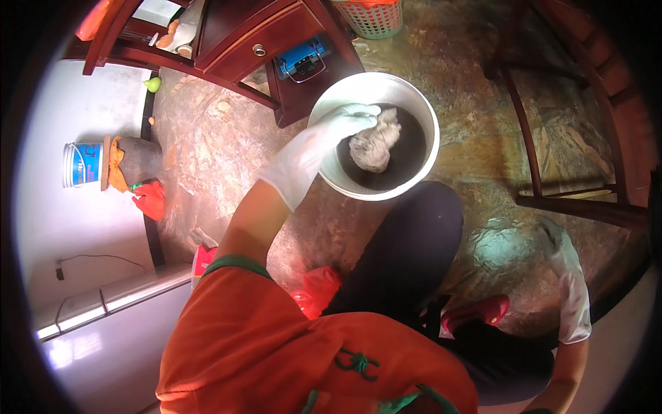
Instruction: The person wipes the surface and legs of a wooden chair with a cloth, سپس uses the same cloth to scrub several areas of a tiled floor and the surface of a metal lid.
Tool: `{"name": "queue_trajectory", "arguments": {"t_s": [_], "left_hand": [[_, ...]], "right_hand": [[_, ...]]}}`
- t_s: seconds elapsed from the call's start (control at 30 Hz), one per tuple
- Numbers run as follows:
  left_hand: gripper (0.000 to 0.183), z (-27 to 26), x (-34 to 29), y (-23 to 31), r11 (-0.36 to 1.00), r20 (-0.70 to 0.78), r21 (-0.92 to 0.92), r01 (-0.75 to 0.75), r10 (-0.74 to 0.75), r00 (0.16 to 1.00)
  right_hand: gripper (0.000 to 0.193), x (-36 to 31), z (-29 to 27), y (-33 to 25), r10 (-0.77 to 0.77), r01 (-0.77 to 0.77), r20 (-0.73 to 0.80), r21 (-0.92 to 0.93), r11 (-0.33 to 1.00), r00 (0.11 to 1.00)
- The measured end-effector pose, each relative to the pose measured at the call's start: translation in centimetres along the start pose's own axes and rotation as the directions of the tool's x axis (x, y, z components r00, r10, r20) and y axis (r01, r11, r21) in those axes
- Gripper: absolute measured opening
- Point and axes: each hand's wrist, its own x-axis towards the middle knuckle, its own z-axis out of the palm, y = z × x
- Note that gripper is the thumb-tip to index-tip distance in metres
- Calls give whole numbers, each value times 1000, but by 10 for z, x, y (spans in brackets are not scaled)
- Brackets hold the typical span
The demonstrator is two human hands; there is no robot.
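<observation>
My left hand, in a thin whitish glove, reaches over a white bucket. Its fingers are closed at the edge of a crumpled, off-white rag, which bunches up above dark water in the bucket. The thumb side of the grip is partly hidden. Off to the far right, my right hand, gloved as well, is held low near the floor beside a pale, shiny patch. Its fingers are shadowed and blurred, so their closing does not show.
Beyond the bucket stands a dark red wooden cabinet with a blue case on its shelf. A wooden chair is at right, a perforated basket at the back. My knee nearly touches the bucket; a red bag lies nearby.
</observation>
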Motion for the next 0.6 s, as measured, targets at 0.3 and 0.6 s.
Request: {"name": "queue_trajectory", "arguments": {"t_s": [0.3,0.6], "left_hand": [[102,51,63,-55,448,-456,712,541,-292,841],[40,26,85,-178,33,-597,802,596,50,801]], "right_hand": [[32,0,11,-12,28,-28,18,-38,999,999],[37,37,65,-77,-202,190,52,184,964,978]]}}
